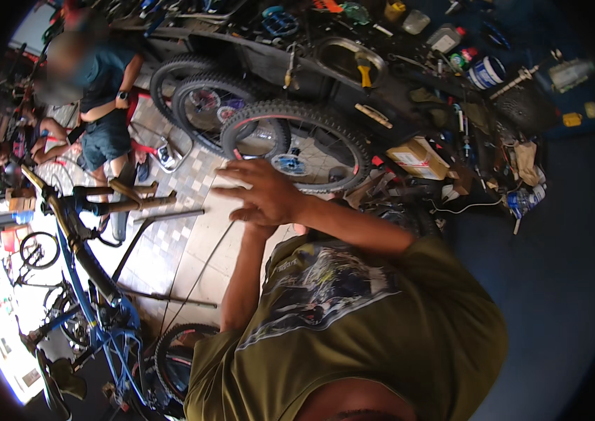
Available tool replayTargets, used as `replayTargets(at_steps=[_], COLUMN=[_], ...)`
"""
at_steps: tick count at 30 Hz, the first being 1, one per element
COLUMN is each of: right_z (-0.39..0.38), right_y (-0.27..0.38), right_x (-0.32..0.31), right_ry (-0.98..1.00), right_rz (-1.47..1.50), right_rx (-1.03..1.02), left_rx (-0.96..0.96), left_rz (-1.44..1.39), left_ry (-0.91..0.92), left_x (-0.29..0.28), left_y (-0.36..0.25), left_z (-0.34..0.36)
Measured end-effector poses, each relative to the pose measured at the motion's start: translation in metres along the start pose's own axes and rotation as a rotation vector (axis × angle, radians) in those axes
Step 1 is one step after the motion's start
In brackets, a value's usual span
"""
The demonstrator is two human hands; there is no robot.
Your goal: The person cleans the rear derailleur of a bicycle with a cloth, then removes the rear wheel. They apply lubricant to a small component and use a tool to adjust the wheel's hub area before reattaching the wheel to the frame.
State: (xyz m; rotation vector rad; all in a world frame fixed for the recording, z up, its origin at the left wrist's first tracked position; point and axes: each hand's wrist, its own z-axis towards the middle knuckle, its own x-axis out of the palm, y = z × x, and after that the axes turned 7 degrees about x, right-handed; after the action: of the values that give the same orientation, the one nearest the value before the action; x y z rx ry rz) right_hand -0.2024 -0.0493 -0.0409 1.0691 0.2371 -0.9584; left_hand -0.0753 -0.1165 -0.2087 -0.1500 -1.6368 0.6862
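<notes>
My right hand (273, 195) reaches across in front of my chest, palm down, its fingers stretched out and spread to the left. It overlaps my left hand (261, 229), whose fingers are mostly hidden behind it. A thin dark cable or rod (203, 271) runs from beside the two hands down toward a wheel at the lower left; whether the left hand grips it is not clear. Left of the hands stands a blue bicycle frame (87, 281) with its fork (125, 203). Just beyond them is a knobby-tyred bicycle wheel (297, 109) with a blue hub disc.
A dark workbench (241, 52) at the back carries tools and bottles, with more wheels leaning before it. A cardboard box (420, 158) lies at the right among clutter. Another person (104, 98) stands at the upper left. A wheel (171, 358) is close to my left elbow.
</notes>
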Motion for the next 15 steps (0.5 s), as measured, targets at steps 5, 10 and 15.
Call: replayTargets(at_steps=[5,10,15], right_z=[-0.042,-0.094,-0.076], right_y=[-0.100,-0.147,-0.129], right_x=[0.027,-0.003,-0.008], right_ry=[0.103,0.029,-0.283], right_rz=[-0.007,1.179,0.988], right_rx=[0.469,1.465,0.760], left_rx=[0.042,0.776,0.718], left_rz=[-0.048,1.007,1.488], left_ry=[-0.157,0.068,0.774], left_x=[0.136,0.178,0.123], left_y=[-0.144,-0.169,0.000], left_z=[0.062,0.103,0.132])
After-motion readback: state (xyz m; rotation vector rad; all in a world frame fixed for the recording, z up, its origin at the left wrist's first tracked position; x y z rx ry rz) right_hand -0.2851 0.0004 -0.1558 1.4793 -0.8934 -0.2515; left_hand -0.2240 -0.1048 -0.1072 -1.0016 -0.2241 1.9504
